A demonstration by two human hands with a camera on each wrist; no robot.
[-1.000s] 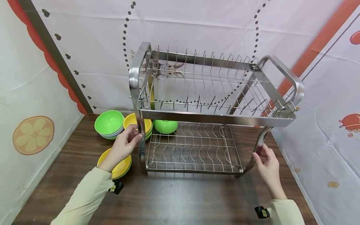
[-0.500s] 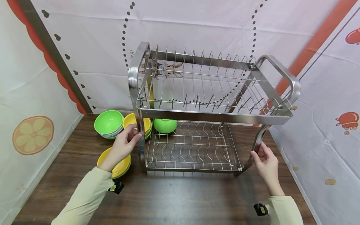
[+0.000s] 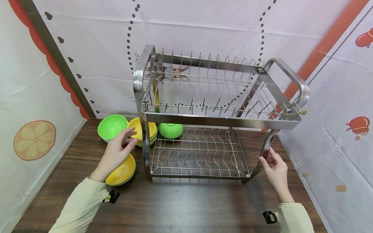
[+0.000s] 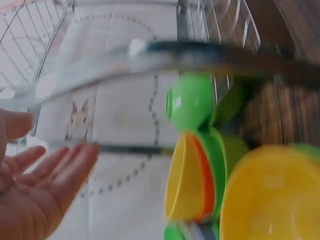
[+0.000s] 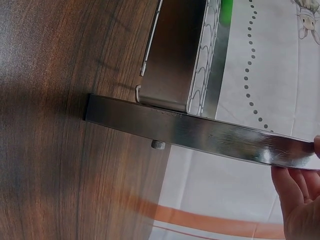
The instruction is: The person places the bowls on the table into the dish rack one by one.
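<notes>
Left hand (image 3: 115,153) moved off one two-tiered rack (image 3: 221,121).

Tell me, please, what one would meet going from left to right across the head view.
Orange-slice print, upright green bowl, yellow bowl, upturned green bowl, right hand, red wall prints. The left hand and rack overlap others, so I omit them.
</notes>
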